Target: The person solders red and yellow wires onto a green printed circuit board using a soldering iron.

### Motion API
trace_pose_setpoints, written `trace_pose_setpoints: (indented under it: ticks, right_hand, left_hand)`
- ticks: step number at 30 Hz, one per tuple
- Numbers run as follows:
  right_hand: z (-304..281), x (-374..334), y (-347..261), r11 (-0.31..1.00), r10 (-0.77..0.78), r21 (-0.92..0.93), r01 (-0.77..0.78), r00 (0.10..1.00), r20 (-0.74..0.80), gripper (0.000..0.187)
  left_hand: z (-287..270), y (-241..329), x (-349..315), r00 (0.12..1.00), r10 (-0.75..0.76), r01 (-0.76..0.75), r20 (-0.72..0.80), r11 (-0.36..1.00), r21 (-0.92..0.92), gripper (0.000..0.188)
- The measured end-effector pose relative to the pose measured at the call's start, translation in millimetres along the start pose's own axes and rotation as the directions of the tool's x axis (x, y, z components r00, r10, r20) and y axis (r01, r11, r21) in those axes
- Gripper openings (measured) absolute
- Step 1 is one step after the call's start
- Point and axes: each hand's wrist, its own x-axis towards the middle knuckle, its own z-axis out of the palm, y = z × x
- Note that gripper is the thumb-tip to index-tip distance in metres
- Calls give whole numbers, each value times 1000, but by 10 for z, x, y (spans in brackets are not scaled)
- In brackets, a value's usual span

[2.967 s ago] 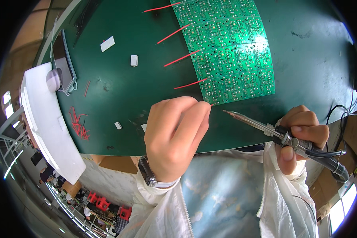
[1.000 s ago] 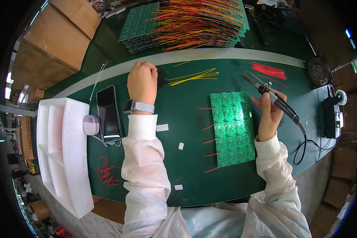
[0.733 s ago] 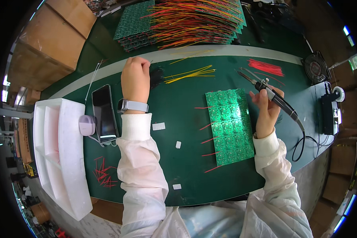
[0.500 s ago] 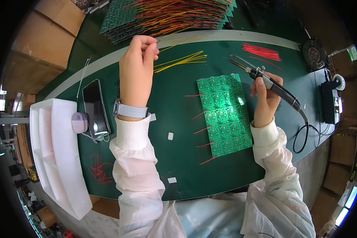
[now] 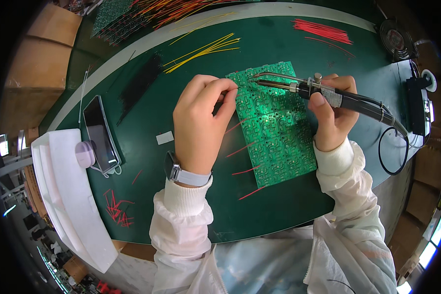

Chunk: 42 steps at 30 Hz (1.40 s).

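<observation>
A green panel of circuit boards (image 5: 279, 142) lies in front of me, with several thin red wires (image 5: 240, 149) sticking out from its left edge. My right hand (image 5: 335, 110) is closed around a soldering iron (image 5: 323, 93) with a thin metal tube running beside it. The iron's tip points left, over the upper part of the panel; whether it touches cannot be seen. My left hand (image 5: 203, 122) pinches at the panel's upper left edge. What sits between those fingertips is too small to make out.
Yellow wires (image 5: 203, 53), black wires (image 5: 141, 83) and red wires (image 5: 323, 32) lie beyond the panel. At left are a phone (image 5: 102, 134), a lilac case (image 5: 85, 154), a white foam tray (image 5: 66, 191) and short red wires (image 5: 116, 209). A small fan (image 5: 398, 41) stands far right.
My left hand has come from beside the yellow wires down to the panel's upper left edge. The soldering iron has moved left, its tip now over the panel. The whole view has shifted.
</observation>
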Motion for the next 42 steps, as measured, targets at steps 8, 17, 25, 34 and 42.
trace_pose_setpoints:
  ticks: [8, 17, 25, 34, 42]
  right_hand:
    - [-19, 15, 22, 1000, -23, -9, 23, 1000, 15, 23]
    - [-13, 38, 56, 996, -77, -39, 79, 996, 51, 22]
    - [-27, 55, 77, 989, -107, -87, 117, 988, 112, 23]
    - [-27, 44, 75, 991, -98, -75, 108, 987, 124, 24]
    - [-25, 48, 92, 983, -150, -83, 164, 977, 151, 24]
  left_hand:
    - [5, 31, -14, 1000, 1, -1, -2, 999, 48, 13]
    - [13, -28, 12, 1000, 22, -23, 11, 998, 59, 14]
    - [12, -37, 29, 999, 28, -30, 35, 997, 68, 14]
    - [28, -30, 21, 998, 28, -32, 49, 997, 77, 14]
    - [17, -15, 20, 999, 20, -24, 45, 995, 101, 14]
